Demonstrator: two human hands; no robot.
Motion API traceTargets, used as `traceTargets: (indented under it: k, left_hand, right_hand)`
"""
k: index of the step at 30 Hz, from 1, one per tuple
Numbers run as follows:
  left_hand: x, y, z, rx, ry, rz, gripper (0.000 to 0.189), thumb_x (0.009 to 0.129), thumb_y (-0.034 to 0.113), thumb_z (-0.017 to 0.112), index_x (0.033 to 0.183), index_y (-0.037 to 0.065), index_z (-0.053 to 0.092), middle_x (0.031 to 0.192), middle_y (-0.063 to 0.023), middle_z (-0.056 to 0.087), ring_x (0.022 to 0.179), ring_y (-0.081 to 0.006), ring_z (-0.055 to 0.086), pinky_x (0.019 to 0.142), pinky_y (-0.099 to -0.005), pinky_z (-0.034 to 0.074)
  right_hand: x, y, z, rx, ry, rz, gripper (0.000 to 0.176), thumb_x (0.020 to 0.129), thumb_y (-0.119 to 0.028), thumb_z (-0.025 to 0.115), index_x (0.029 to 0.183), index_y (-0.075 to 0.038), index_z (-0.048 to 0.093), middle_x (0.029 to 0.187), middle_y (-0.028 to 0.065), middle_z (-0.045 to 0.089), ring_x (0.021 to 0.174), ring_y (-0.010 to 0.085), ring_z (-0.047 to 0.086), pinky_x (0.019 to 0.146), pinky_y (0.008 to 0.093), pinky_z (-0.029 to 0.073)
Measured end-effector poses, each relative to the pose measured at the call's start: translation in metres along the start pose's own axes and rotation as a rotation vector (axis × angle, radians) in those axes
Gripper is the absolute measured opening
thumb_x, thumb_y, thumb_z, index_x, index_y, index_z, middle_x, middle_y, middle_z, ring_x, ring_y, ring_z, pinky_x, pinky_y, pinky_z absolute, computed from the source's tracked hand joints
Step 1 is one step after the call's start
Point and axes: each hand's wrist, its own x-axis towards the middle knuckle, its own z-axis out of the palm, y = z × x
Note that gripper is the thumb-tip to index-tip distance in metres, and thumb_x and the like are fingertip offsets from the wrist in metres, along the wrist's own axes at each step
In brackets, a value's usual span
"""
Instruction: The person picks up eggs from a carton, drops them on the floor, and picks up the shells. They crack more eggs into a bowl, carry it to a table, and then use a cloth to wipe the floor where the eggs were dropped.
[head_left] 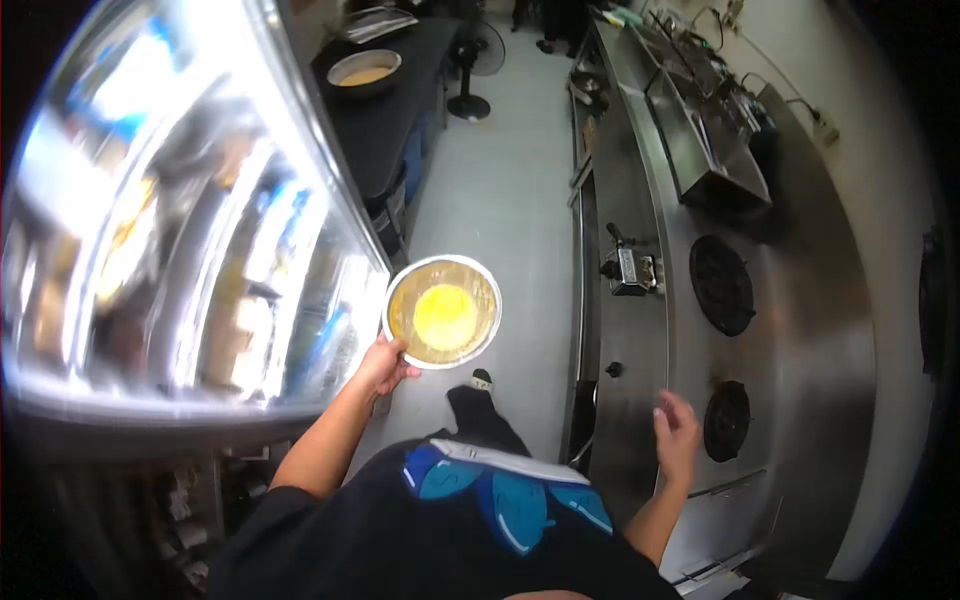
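My left hand (380,366) grips the rim of a round metal bowl (398,310) at its lower left, thumb on top of the edge. Inside the bowl lies yellow content (446,317) that looks like beaten egg, though I cannot be sure. The bowl is held over the floor, beside the lit glass-like front of a tall cabinet (375,285). Out to the right, my right hand (678,437) hangs in the air with loosely bent fingers and nothing in it. Below it runs the steel stove counter, closest to the near black burner (727,421).
A second black burner (721,285) and a steel trough (722,170) are on the right counter (815,400). A small metal device (632,272) sits at its edge. At the far left, a dark table (375,130) carries another bowl (364,69). A fan (468,105) stands on the floor (510,190).
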Motion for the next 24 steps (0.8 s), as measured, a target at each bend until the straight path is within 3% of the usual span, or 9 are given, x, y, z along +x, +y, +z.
traceTargets:
  k: [6, 8, 15, 18, 24]
  left_hand:
    - [0.112, 0.066, 0.044, 0.034, 0.019, -0.086, 0.039, 0.083, 0.0, 0.039, 0.121, 0.005, 0.032, 0.093, -0.0172, 0.056, 0.056, -0.0207, 0.06, 0.043, -0.0287, 0.055]
    - [0.151, 0.088, 0.056, 0.039, -0.001, -0.084, 0.037, 0.083, -0.001, 0.039, 0.12, 0.004, 0.033, 0.089, -0.0167, 0.057, 0.056, -0.0212, 0.061, 0.044, -0.0288, 0.055]
    - [0.295, 0.169, 0.084, 0.02, 0.023, -0.087, 0.042, 0.082, -0.001, 0.041, 0.122, 0.004, 0.031, 0.094, -0.0175, 0.057, 0.058, -0.022, 0.062, 0.044, -0.0291, 0.055]
    - [0.36, 0.206, 0.089, 0.122, 0.031, -0.096, 0.049, 0.081, -0.001, 0.04, 0.128, 0.007, 0.028, 0.096, -0.0179, 0.057, 0.059, -0.0223, 0.062, 0.043, -0.0296, 0.055]
    - [0.485, 0.279, 0.112, 0.197, 0.034, -0.15, 0.054, 0.081, -0.001, 0.039, 0.131, 0.011, 0.024, 0.098, -0.0181, 0.057, 0.063, -0.0223, 0.064, 0.042, -0.0295, 0.055]
  right_hand:
    - [0.163, -0.023, 0.031, 0.118, -0.053, -0.094, 0.027, 0.076, -0.001, 0.057, 0.103, -0.002, 0.059, 0.102, 0.0106, 0.058, 0.085, 0.0188, 0.057, 0.074, 0.0267, 0.045]
    - [0.217, -0.042, 0.045, 0.149, -0.068, -0.138, 0.026, 0.076, 0.002, 0.056, 0.102, -0.001, 0.059, 0.101, 0.0093, 0.058, 0.082, 0.0152, 0.055, 0.073, 0.0248, 0.044]
    - [0.384, -0.075, 0.104, 0.15, -0.095, -0.215, 0.026, 0.076, 0.003, 0.057, 0.101, 0.0, 0.06, 0.1, 0.0087, 0.059, 0.082, 0.014, 0.056, 0.071, 0.0239, 0.045]
    - [0.439, -0.085, 0.119, 0.118, -0.081, -0.098, 0.026, 0.076, 0.001, 0.057, 0.102, -0.002, 0.06, 0.104, 0.0109, 0.059, 0.092, 0.0217, 0.058, 0.08, 0.0283, 0.045]
    - [0.542, -0.109, 0.142, 0.081, -0.088, -0.021, 0.026, 0.075, 0.0, 0.058, 0.101, -0.002, 0.06, 0.103, 0.0124, 0.06, 0.093, 0.0242, 0.058, 0.081, 0.0295, 0.045]
